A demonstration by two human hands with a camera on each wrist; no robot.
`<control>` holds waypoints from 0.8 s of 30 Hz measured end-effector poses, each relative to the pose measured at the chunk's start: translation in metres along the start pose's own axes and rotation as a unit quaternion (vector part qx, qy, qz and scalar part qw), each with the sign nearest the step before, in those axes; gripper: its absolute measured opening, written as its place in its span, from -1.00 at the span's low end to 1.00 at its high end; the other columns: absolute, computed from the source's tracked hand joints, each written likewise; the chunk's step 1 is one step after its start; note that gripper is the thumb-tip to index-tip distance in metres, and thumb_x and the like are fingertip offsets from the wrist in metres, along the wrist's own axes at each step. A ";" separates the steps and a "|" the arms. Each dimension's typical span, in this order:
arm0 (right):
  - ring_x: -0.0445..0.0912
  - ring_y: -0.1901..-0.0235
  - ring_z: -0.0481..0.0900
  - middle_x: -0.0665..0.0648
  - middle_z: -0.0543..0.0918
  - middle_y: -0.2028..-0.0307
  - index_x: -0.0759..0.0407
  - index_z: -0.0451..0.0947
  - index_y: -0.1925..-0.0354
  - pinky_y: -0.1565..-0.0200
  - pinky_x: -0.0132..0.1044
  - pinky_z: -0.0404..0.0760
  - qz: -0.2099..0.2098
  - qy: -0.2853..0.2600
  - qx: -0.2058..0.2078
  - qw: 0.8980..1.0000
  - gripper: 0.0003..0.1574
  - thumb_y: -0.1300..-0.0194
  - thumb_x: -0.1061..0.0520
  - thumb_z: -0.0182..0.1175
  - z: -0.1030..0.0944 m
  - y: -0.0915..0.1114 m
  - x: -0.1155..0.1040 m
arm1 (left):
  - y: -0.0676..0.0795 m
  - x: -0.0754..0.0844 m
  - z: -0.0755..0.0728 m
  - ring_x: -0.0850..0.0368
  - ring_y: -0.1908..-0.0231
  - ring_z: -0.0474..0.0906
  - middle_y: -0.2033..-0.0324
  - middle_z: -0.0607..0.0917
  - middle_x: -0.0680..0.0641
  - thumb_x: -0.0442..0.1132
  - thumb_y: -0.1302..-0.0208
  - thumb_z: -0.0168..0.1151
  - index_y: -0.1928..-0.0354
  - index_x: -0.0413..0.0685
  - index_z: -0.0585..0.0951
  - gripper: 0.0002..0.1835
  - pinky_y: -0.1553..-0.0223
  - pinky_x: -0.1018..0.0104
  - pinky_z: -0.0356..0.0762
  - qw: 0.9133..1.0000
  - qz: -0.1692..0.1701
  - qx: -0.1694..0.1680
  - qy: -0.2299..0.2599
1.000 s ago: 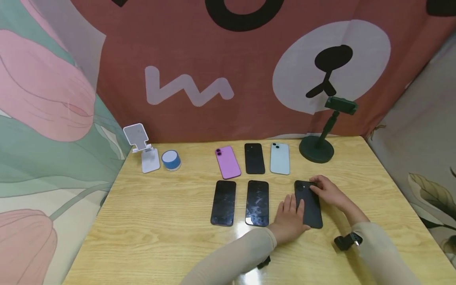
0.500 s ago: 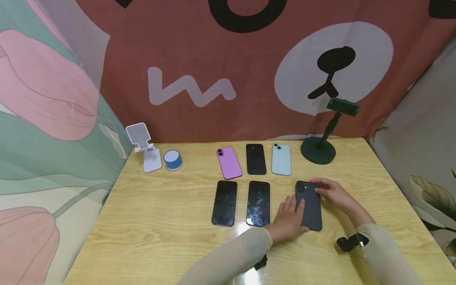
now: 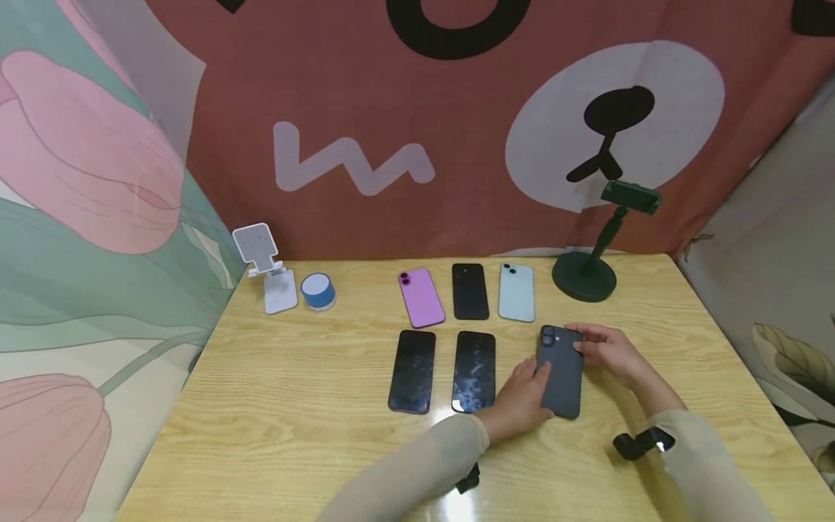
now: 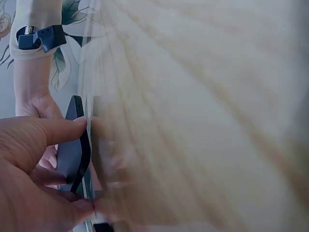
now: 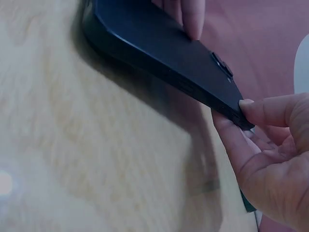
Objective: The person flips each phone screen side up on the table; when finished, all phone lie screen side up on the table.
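Note:
A dark grey smartphone (image 3: 562, 377) lies back up at the right of the table, its two-lens camera at the far left corner. My right hand (image 3: 609, 351) pinches its far right corner, thumb on the back and fingers underneath, in the right wrist view (image 5: 275, 140). That end is raised over the table, with a shadow below. Along the phone's left side, my left hand (image 3: 518, 402) holds it, thumb at the near corner and fingers at the left edge. The left wrist view shows the left thumb (image 4: 63, 129) against the phone's edge (image 4: 83, 145).
Two black phones, screens up, lie left of the hands: one phone (image 3: 412, 371) and another phone (image 3: 474, 371). Behind them are a purple phone (image 3: 422, 299), a black phone (image 3: 470, 291) and a light blue phone (image 3: 517, 293). A green stand (image 3: 583, 277), white phone stand (image 3: 280, 291) and blue-white cylinder (image 3: 318, 292) stand farther back.
The grey phone has shifted slightly left and its far end has come up. My left fingers, earlier laid flat over its left edge, now hold its side. The right hand stays at the corner.

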State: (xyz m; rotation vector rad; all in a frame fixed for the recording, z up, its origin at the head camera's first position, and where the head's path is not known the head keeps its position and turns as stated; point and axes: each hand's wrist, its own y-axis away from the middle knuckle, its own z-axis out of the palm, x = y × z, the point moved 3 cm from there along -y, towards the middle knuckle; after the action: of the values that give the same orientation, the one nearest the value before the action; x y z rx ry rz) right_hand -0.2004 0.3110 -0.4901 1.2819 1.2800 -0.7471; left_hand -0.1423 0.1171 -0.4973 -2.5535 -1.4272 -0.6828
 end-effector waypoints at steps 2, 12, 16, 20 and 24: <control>-0.30 0.17 0.60 0.10 0.55 -0.04 0.47 0.21 -0.30 0.16 -0.29 0.61 -0.002 -0.005 0.005 1.000 -0.38 -0.34 0.29 0.08 0.001 0.000 -0.004 | 0.000 -0.002 -0.002 0.09 -0.32 0.17 -0.36 0.23 -0.12 -0.05 -0.10 0.39 -0.39 -0.02 0.26 -0.17 -0.19 0.41 0.26 1.000 0.001 0.007 0.008; -0.28 0.29 0.58 -0.07 0.52 0.27 -0.07 0.62 -0.03 0.24 -0.34 0.62 0.015 -0.093 0.023 0.995 -0.58 -0.33 0.33 0.07 0.005 -0.002 -0.010 | -0.002 -0.007 -0.003 0.12 -0.21 0.29 -0.28 0.25 -0.13 -0.08 -0.04 0.42 -0.39 0.00 0.26 -0.14 -0.03 0.43 0.40 0.998 -0.015 0.028 0.059; -0.27 0.34 0.59 -0.03 0.50 0.31 -0.13 0.65 0.05 0.29 -0.36 0.62 0.014 -0.122 0.033 0.992 -0.59 -0.33 0.32 0.09 0.008 0.000 -0.013 | -0.002 -0.008 -0.002 0.15 -0.16 0.30 -0.25 0.18 -0.12 0.06 -0.01 0.43 -0.45 0.01 0.13 0.00 0.02 0.45 0.41 0.995 -0.019 0.031 0.088; -0.27 0.36 0.59 -0.03 0.50 0.33 -0.15 0.65 0.05 0.31 -0.38 0.61 0.012 -0.125 0.048 0.991 -0.63 -0.32 0.27 0.13 0.012 0.002 -0.019 | -0.002 -0.007 -0.002 0.15 -0.09 0.30 -0.22 0.14 -0.14 0.21 0.06 0.42 -0.48 0.04 0.02 0.13 0.04 0.45 0.40 0.993 -0.033 0.039 0.107; -0.26 0.40 0.58 -0.03 0.48 0.34 -0.13 0.65 0.05 0.34 -0.38 0.61 0.007 -0.126 0.062 0.990 -0.64 -0.31 0.27 0.15 0.016 0.002 -0.024 | -0.002 -0.005 -0.004 0.15 -0.02 0.33 -0.20 0.15 -0.17 0.30 0.10 0.38 -0.48 0.04 0.01 0.17 0.05 0.43 0.41 0.991 -0.052 0.051 0.110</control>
State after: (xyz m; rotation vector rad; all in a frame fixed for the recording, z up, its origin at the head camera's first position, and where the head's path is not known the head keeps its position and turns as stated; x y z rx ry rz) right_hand -0.1995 0.2903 -0.4693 1.2487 1.0329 -0.9587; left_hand -0.1478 0.1133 -0.4956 -2.2607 -1.4860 -0.8550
